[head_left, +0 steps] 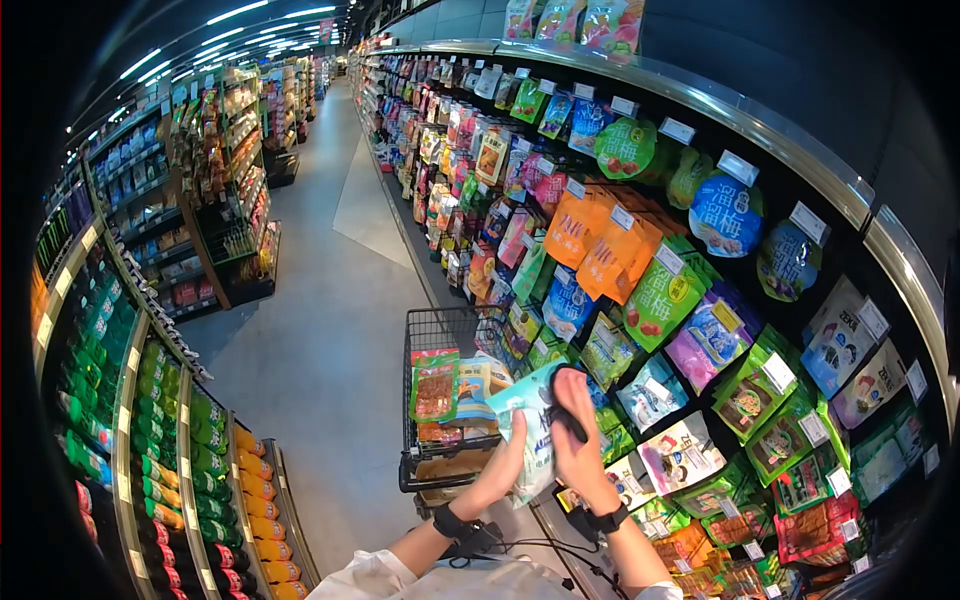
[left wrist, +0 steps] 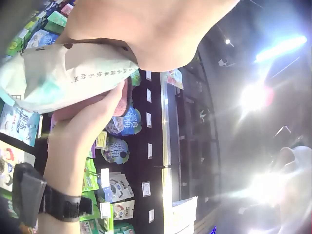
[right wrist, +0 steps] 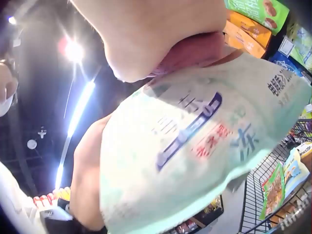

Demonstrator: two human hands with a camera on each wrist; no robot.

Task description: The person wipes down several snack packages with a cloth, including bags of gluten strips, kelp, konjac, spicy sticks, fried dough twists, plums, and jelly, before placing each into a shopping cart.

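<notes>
Both hands are at a pale mint-and-white snack pouch (head_left: 527, 425) with Chinese print, held up in front of the body. My left hand (head_left: 507, 455) grips it from the left, thumb on its front. In the right wrist view the pouch (right wrist: 180, 141) faces the camera, with left-hand fingers (right wrist: 90, 170) at its edge. My right hand (head_left: 585, 445), wearing a black wrist strap (head_left: 607, 520), is at the pouch's right side and holds a flat pink thing with a black edge (left wrist: 124, 100) against it. I cannot tell what that thing is.
A black wire shopping cart (head_left: 408, 375) stands just ahead, with a green-and-red snack bag (head_left: 435, 385) and a blue-and-yellow one (head_left: 480, 385) inside. Racks of hanging snack bags (head_left: 610, 250) line the right. Bottle shelves (head_left: 190, 450) run along the left, beside a grey aisle floor (head_left: 310, 250).
</notes>
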